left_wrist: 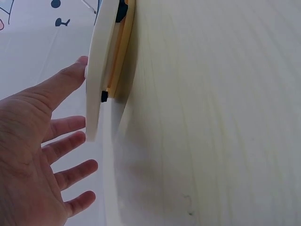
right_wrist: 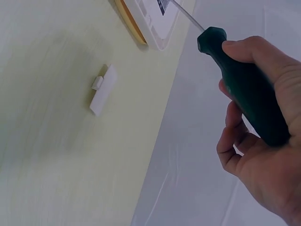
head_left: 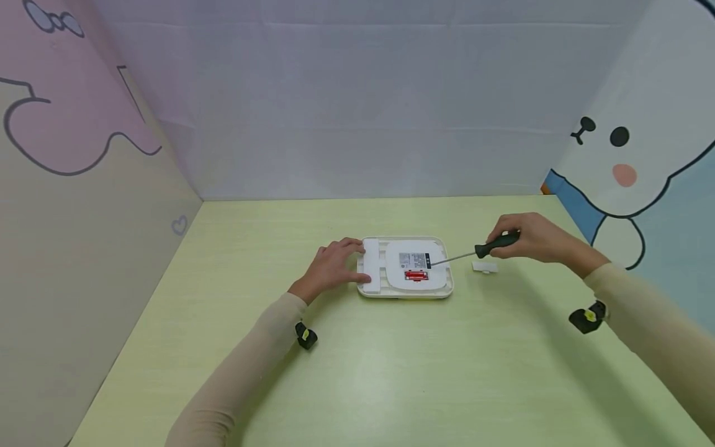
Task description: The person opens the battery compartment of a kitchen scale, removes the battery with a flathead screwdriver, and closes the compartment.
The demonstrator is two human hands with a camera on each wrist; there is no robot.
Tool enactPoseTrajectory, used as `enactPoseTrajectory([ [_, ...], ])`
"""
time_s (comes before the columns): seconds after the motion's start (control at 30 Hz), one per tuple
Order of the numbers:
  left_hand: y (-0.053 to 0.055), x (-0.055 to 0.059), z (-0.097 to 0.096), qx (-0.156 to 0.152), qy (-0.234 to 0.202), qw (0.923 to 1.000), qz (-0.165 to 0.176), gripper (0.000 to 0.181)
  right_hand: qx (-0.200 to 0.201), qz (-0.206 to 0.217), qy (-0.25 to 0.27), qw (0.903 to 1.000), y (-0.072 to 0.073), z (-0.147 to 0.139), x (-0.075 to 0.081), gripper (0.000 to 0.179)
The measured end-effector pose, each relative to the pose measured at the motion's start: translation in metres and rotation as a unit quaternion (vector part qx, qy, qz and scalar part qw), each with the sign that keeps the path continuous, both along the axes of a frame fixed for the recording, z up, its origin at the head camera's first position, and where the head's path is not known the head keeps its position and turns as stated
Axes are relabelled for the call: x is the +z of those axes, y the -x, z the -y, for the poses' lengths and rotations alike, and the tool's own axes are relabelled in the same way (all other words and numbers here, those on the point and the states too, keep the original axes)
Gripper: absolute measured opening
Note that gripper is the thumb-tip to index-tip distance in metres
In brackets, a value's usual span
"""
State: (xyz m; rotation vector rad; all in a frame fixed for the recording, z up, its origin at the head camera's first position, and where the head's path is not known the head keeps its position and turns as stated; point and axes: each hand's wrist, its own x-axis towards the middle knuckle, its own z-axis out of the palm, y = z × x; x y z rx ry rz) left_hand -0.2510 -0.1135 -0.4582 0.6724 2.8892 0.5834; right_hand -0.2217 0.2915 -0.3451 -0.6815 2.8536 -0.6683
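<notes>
The left hand [head_left: 334, 264] is spread wide, its fingers loosely extended and well apart; its thumb and fingertips touch the near edge of a white, rounded-rectangular device [head_left: 438, 279], which lies directly to that hand's right, its back facing up; the hand has nothing wrapped in its grasp.

The right hand [head_left: 527, 237] is curled round the dark green handle of a screwdriver [right_wrist: 251, 94], thumb laid along the handle near its collar; the metal shaft runs leftward from that hand to the device, its tip at the dark strip beside a printed label [head_left: 412, 260]; whether the tip touches the surface I cannot tell.

Just on the body side of the label, between the two hands, red batteries [head_left: 416, 275] show in a recess; their number is too small to make out.

A small white battery cover [right_wrist: 104, 92] with a tab lies just left of the right hand, below the screwdriver handle, apart from the device; a yellow-orange layer [left_wrist: 121, 54] shows beneath the device's white edge, beyond the left thumb; the pale table [head_left: 363, 372] extends beneath both hands.
</notes>
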Motion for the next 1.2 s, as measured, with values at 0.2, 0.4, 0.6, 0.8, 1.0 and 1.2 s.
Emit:
enactPoseTrajectory([
  [0.2, 0.0, 0.002, 0.0, 0.001, -0.003, 1.0, 0.005, 0.069, 0.028, 0.017, -0.013, 0.9994, 0.006, 0.007, 0.002, 0.01],
  [0.4, -0.001, 0.002, -0.002, 0.003, -0.004, 1.0, 0.004, 0.07, 0.047, 0.013, -0.027, 0.9984, 0.008, 0.011, 0.004, 0.012],
  [0.6, -0.003, 0.001, -0.005, 0.009, -0.011, 0.9999, 0.0, 0.071, 0.06, 0.024, -0.032, 0.9974, 0.01, 0.016, 0.01, 0.01],
  [0.8, -0.003, 0.001, -0.007, 0.015, -0.011, 0.9998, -0.001, 0.07, 0.06, 0.033, -0.038, 0.9969, 0.013, 0.019, 0.012, 0.01],
  [1.0, -0.003, 0.0, -0.008, 0.021, -0.019, 0.9996, 0.003, 0.069, 0.053, 0.029, -0.034, 0.9976, 0.015, 0.015, 0.006, 0.01],
  [1.2, -0.004, -0.002, -0.008, 0.026, -0.022, 0.9994, -0.005, 0.067, 0.029, 0.051, 0.008, 0.9983, 0.012, 0.002, -0.011, 0.01],
])
